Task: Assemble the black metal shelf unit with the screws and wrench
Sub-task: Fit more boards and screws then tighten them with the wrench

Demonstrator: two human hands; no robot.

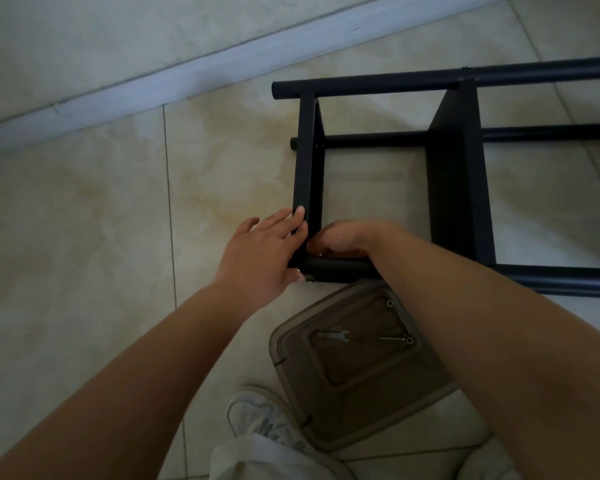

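Black shelf frame [458,168] lies on its side on floor. Left hand [260,258], fingers straight, presses its end panel; right hand [347,240] curls around the near tube. Wrench [335,336] and screws [397,339] in tray behind right hand.

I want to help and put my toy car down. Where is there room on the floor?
Bare tiles lie left of the shelf frame, between the wall's baseboard and the left hand. Crowded: the corner where both hands work, right hand included, and the brown lid with wrench and screws.
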